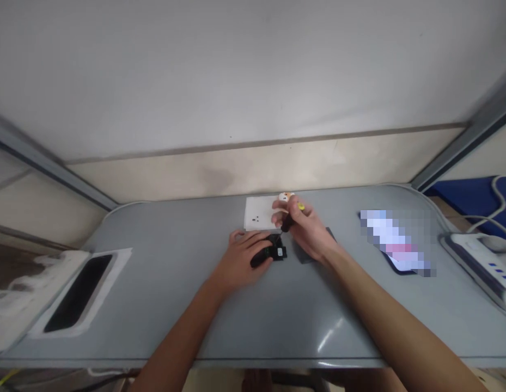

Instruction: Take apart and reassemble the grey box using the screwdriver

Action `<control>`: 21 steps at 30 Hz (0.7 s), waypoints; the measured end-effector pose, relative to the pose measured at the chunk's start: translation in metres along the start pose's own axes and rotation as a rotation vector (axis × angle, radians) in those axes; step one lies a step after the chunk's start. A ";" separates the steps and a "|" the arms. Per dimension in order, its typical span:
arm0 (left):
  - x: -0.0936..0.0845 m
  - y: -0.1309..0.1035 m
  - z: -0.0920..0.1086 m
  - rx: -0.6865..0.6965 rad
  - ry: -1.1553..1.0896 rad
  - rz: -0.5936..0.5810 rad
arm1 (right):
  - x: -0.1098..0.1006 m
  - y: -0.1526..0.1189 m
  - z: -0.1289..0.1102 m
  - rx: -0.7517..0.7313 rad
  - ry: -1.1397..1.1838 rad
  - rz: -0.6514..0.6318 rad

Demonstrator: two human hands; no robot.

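My left hand (245, 257) is closed around a small black device (279, 251) on the grey table, pressing it down from the left. A small pale label shows on the device's right part; its exact kind I cannot make out. In my right hand (304, 226) is a screwdriver (286, 222) with a dark handle and a yellow end. Its thin shaft slants down to the device's top edge. Behind my hands lies a white sheet of paper (256, 209) with several tiny dark pieces on it. A dark flat piece (306, 255) lies partly under my right wrist.
A small white and orange figurine (284, 196) sits at the paper's far edge. To the right lie a phone (400, 267) with a blurred screen and a white power strip (477, 261) with cables. A black-screened device (79, 294) rests on white paper at the left.
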State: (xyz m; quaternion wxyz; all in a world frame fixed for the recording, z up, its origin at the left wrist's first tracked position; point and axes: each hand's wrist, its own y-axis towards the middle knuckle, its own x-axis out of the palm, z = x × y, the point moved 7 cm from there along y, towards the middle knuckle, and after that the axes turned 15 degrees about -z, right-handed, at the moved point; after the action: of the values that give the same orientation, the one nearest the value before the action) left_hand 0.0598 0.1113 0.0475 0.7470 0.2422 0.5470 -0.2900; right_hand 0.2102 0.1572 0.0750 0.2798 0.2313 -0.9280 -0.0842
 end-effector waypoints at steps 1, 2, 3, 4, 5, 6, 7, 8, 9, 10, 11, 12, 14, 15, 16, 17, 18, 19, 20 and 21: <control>0.000 0.000 0.000 0.000 -0.002 -0.003 | -0.001 0.000 0.000 -0.011 -0.012 0.018; 0.001 0.000 0.000 -0.002 -0.005 -0.005 | -0.002 -0.001 0.000 -0.029 -0.025 0.049; 0.001 0.000 -0.001 -0.004 -0.007 -0.003 | -0.004 -0.001 0.000 -0.049 -0.027 0.082; 0.001 0.000 -0.001 -0.006 -0.008 0.002 | -0.005 0.000 0.000 -0.063 -0.012 0.103; 0.001 0.000 -0.001 -0.008 -0.007 0.007 | -0.005 0.001 0.001 -0.066 0.016 0.107; 0.001 -0.001 -0.002 -0.007 -0.005 0.011 | -0.005 0.002 0.001 -0.060 0.045 0.096; 0.001 -0.001 -0.001 -0.005 -0.001 0.014 | -0.004 0.002 0.001 -0.047 0.060 0.078; 0.001 -0.001 -0.001 -0.004 0.003 0.013 | -0.003 0.003 0.002 -0.029 0.051 0.058; 0.001 -0.001 -0.001 -0.003 0.006 0.010 | -0.003 0.003 0.001 -0.020 0.016 0.049; 0.001 -0.001 -0.001 -0.003 0.007 0.006 | -0.004 0.002 0.000 -0.026 -0.031 0.058; 0.001 -0.002 -0.001 -0.003 0.006 0.002 | -0.007 0.002 -0.002 -0.044 -0.076 0.081; 0.001 -0.002 0.000 -0.002 0.004 -0.001 | -0.010 0.001 -0.003 -0.064 -0.107 0.112; 0.001 -0.001 -0.001 -0.005 0.000 -0.002 | -0.016 0.000 -0.002 -0.092 -0.120 0.182; 0.000 -0.001 -0.001 -0.007 0.000 0.002 | -0.019 0.000 -0.001 -0.095 -0.120 0.207; 0.001 -0.002 -0.001 -0.008 0.001 0.006 | -0.020 0.001 0.001 -0.088 -0.119 0.210; 0.001 -0.002 -0.001 -0.006 0.004 0.010 | -0.020 0.002 0.002 -0.075 -0.114 0.196; 0.001 -0.002 -0.001 -0.004 0.006 0.013 | -0.019 0.003 0.002 -0.063 -0.101 0.176; 0.001 -0.002 -0.001 -0.002 0.007 0.013 | -0.018 0.004 0.002 -0.050 -0.083 0.152; 0.001 -0.002 0.000 -0.001 0.008 0.011 | -0.015 0.005 0.002 -0.039 -0.066 0.124; 0.001 -0.002 0.000 -0.001 0.008 0.010 | -0.013 0.005 0.002 -0.033 -0.055 0.099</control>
State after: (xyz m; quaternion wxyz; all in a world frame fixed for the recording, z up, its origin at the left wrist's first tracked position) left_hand 0.0587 0.1102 0.0465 0.7464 0.2459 0.5488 -0.2850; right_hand 0.2171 0.1674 0.0689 0.2616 0.1783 -0.9441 -0.0918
